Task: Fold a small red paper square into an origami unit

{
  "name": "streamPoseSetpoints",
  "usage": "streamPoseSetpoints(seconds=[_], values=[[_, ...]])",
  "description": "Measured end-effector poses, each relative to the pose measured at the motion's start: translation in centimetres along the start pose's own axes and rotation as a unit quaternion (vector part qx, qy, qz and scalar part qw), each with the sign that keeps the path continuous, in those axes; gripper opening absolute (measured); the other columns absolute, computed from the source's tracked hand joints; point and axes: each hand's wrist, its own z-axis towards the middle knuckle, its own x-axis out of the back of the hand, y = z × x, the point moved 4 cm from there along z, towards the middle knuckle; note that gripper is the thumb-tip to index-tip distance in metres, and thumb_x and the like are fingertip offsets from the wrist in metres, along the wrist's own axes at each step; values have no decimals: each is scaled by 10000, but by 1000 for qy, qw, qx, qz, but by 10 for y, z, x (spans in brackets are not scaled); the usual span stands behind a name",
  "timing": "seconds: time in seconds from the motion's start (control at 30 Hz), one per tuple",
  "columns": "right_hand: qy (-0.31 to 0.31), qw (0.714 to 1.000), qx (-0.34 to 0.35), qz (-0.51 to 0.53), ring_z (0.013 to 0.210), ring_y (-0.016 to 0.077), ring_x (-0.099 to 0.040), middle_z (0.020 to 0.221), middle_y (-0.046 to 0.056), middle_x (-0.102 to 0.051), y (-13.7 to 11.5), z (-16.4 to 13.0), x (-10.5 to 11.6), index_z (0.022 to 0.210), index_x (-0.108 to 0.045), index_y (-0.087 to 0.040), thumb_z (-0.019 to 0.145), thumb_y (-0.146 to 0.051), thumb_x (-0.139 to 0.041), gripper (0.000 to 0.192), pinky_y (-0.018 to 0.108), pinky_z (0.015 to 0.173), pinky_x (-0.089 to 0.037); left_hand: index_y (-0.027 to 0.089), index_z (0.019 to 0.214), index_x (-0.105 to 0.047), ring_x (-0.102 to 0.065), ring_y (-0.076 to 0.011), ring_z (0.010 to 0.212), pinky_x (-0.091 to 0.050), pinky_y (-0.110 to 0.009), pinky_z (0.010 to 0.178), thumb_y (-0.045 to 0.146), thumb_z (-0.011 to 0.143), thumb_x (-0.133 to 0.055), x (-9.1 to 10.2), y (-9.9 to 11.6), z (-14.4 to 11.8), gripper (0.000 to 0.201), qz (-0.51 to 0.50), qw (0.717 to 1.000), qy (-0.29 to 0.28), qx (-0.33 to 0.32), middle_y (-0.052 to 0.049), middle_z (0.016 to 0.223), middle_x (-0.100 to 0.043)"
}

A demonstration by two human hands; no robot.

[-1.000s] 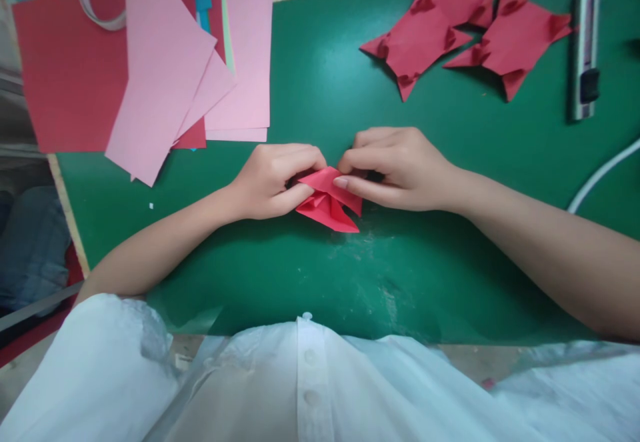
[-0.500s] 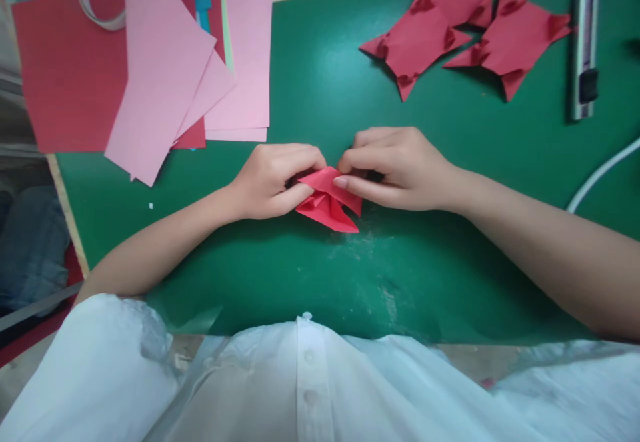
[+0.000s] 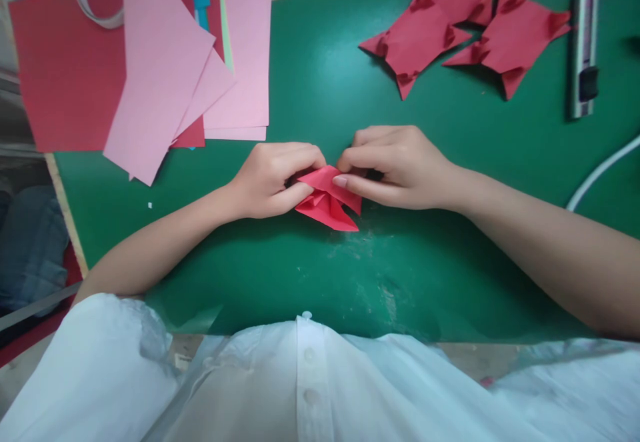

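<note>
and here, close over the smooth green tabletop (image 3: 310, 282), the bare left hand (image 3: 275, 179) has thumb and fingers closed on the small, folded, bright-red paper piece (image 3: 327, 212), pinching its left side! across from it, the bare right hand (image 3: 395, 165) pinches the upper right of that same piece, thumb lying on top, other fingers curled behind. the paper sits right between the two hands, loose pointed flaps spreading toward the white-shirted person. up beyond the right hand, red, pointed, folded-paper shapes (image 3: 420, 42) lie in a cluster, a slim silver cutter with a black slider (image 3: 586, 42) just beside them. upper left: overlapping flat pink paper sheets (image 3: 155, 62), partly covering a large red paper sheet (image 3: 70, 75).
</note>
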Motion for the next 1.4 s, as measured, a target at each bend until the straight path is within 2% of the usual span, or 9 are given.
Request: streamPoseSetpoints(seconds=[0.17,0.43,1.4], values=[[-14,1000,-13,-7,767,154,-558,738,16,-590,2,-1,-1,1015,-703,-194,1149,-522,-358,494,316,738,-393,204,911,-638,-648,-117,666,-463,-251,622,171,943,-505,0,0,0,140,4,1000,-6,6,10,782,-710],[-3,1000,-3,1,700,129,-516,706,-2,-553,1,1,0,926,-661,-195,1149,-515,-367,488,305,706,-376,209,902,-622,-631,-105,644,-453,-246,605,161,948,-514,0,1,1,127,-1,1000,10,-9,21,777,-712],[-8,1000,-1,1,725,127,-532,729,7,-580,0,0,0,914,-651,-181,1146,-499,-386,474,296,707,-386,222,902,-634,-650,-144,673,-482,-291,650,227,937,-504,-1,-3,-1,135,9,999,-28,33,5,756,-669]])
